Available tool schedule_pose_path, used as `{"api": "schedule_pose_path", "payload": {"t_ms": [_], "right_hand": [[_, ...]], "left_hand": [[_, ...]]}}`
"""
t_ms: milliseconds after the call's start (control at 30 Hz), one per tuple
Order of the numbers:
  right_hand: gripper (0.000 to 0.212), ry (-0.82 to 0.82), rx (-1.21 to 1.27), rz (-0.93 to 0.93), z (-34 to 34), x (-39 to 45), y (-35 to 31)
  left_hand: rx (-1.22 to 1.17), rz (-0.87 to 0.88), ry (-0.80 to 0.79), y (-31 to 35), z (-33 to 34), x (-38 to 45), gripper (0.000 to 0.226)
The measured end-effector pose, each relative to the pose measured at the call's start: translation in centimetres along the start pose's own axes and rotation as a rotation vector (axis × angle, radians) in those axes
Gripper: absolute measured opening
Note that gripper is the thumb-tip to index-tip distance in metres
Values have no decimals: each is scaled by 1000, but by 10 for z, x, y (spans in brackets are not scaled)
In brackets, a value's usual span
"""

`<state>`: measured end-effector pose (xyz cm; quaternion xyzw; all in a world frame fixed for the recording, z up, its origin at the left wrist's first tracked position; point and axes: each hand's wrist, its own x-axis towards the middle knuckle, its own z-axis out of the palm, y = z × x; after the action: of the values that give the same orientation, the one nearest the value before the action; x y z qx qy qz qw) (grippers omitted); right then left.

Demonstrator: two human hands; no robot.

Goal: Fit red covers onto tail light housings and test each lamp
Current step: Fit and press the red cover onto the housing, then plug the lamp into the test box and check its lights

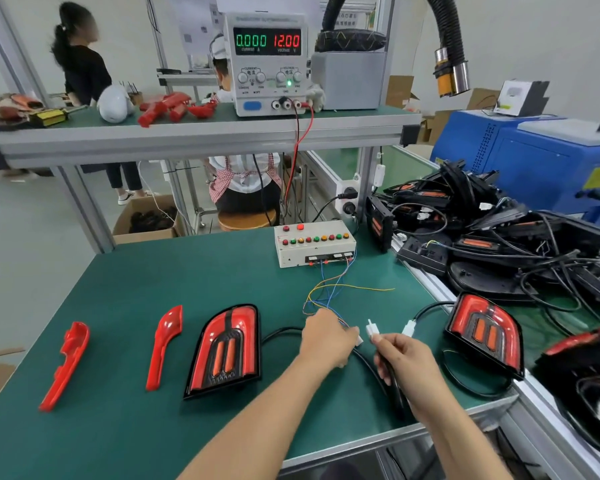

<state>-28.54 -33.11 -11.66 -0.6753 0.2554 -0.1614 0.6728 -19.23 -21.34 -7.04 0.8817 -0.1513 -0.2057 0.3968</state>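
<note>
A green-matted desk (118, 427) carries the work, with a tangled heap of black lamp housings and cables (499, 237) on its right edge. On the grey shelf above sits a white bench power supply (269, 64), its display reading 0.000 and 12.00 — red and black leads drop from it. A beige test box with a row of coloured buttons (314, 242) stands at the back of the desk, thin coloured wires trailing forward from it. One covered red-and-black tail light (226, 351) lies at centre, a second (484, 336) tilted at the right, well apart. Two loose red plastic covers lie to the left — a long curved one (65, 365) and a spoon-shaped one (163, 344). The left hand (326, 339) pinches the test box's wire plug; the right hand (406, 362) grips a black cable just behind its small white connector (371, 329). The two plugs sit near each other, not joined.
</note>
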Motion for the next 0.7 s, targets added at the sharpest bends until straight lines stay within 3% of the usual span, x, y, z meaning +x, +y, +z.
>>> {"api": "schedule_pose_path", "payload": {"t_ms": [167, 400, 700], "right_hand": [[24, -25, -5, -23, 1, 2, 4], [21, -38, 12, -45, -1, 4, 5], [19, -68, -122, -99, 4, 2, 2]], "left_hand": [[-27, -80, 29, -3, 17, 14, 18], [-635, -92, -61, -13, 12, 18, 19], [-762, -104, -98, -21, 3, 18, 17]]}}
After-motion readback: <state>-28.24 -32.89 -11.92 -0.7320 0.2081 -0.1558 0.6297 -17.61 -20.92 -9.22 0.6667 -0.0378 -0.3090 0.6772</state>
